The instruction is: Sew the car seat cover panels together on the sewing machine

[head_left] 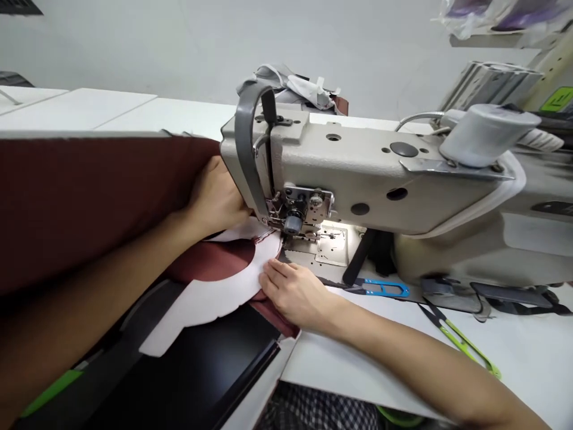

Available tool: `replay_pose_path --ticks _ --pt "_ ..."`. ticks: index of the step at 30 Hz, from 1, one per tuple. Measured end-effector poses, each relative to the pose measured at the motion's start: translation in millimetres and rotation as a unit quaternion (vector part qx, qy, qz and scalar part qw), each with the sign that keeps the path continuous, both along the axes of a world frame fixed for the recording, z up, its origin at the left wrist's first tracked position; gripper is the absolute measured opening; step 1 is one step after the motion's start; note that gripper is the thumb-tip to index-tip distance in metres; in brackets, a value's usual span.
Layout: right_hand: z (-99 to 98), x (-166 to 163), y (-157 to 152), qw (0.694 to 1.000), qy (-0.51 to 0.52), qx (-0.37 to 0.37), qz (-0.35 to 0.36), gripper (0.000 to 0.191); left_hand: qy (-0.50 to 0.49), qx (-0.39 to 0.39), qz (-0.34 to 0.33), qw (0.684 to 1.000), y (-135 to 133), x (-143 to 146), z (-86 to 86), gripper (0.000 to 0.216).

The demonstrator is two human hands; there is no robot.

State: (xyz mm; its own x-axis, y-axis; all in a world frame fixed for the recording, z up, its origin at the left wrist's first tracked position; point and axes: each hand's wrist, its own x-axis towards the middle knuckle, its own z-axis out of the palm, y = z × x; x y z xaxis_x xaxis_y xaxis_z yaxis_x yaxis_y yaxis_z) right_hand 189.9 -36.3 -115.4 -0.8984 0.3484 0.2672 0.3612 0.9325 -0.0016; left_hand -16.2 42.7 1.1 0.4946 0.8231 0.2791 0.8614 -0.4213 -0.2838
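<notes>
A beige industrial sewing machine (358, 173) stands on the white table (514, 352). Dark red cloth (89, 197) with a curved white piece (215, 295) on it runs under the needle area (293, 230). My left hand (217, 200) reaches behind the machine head with fingers curled on the red cloth. Just in front of the presser foot, my right hand (293, 292) lies flat, fingers together, pressing the white piece and red cloth down.
Blue thread snips (380, 288) lie under the machine arm; green snips (465, 343) lie further right. A bundle of cloth scraps (290, 83) sits behind the machine. A black panel (197, 370) is below the table edge. Shelves with bags stand at the top right.
</notes>
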Motion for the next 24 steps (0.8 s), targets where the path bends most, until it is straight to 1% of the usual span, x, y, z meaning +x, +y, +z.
replay_pose_path --ticks 1,3,6,7,9,10,12,15,18,20,22,24 --pt "-0.5 -0.6 0.0 1.000 0.010 0.002 -0.003 0.034 -0.017 0.002 -0.012 1.000 -1.5 2.2 -1.8 0.027" --pt "-1.1 -2.2 0.1 0.999 0.031 -0.003 -0.007 0.033 -0.032 0.013 -0.048 0.998 -15.1 1.1 -8.1 0.022" --pt "-1.3 -4.1 0.1 0.998 0.051 -0.025 -0.003 0.029 -0.060 0.030 -0.178 0.982 -46.9 -3.1 -25.9 0.017" --pt "-1.5 -4.1 0.0 0.998 0.052 -0.032 0.000 0.028 -0.053 0.022 -0.211 0.976 -55.6 -2.5 -33.4 0.021" --pt "-1.9 -3.3 -0.4 0.998 0.051 -0.036 0.000 0.027 -0.024 0.008 -0.237 0.971 -65.3 1.3 -47.8 0.030" --pt "-2.3 -2.6 -0.7 0.998 0.049 -0.033 -0.003 0.029 -0.011 0.004 -0.226 0.974 -66.1 3.5 -53.7 0.033" --pt "-2.8 -1.4 -1.5 0.999 0.048 -0.021 -0.007 0.032 -0.007 0.005 -0.205 0.979 -61.7 5.5 -62.3 0.030" --pt "-2.3 -0.5 -2.7 0.999 0.052 -0.002 -0.005 0.034 -0.023 -0.011 -0.184 0.983 -51.2 0.6 -69.3 0.022" --pt "0.3 0.0 -2.9 0.998 0.055 0.013 -0.005 0.035 -0.050 -0.025 -0.178 0.982 -45.0 -7.2 -76.3 0.028" --pt "2.6 0.6 -2.4 0.998 0.054 0.018 -0.001 0.036 -0.062 -0.025 -0.170 0.983 -43.5 -10.0 -81.9 0.028" --pt "4.7 1.3 -1.5 0.998 0.054 0.020 0.008 0.037 -0.068 -0.015 -0.155 0.985 -43.2 -10.3 -87.2 0.021" --pt "6.3 1.8 -0.3 0.998 0.051 0.017 0.012 0.037 -0.082 -0.004 -0.142 0.987 -43.7 -8.9 -91.6 0.020"
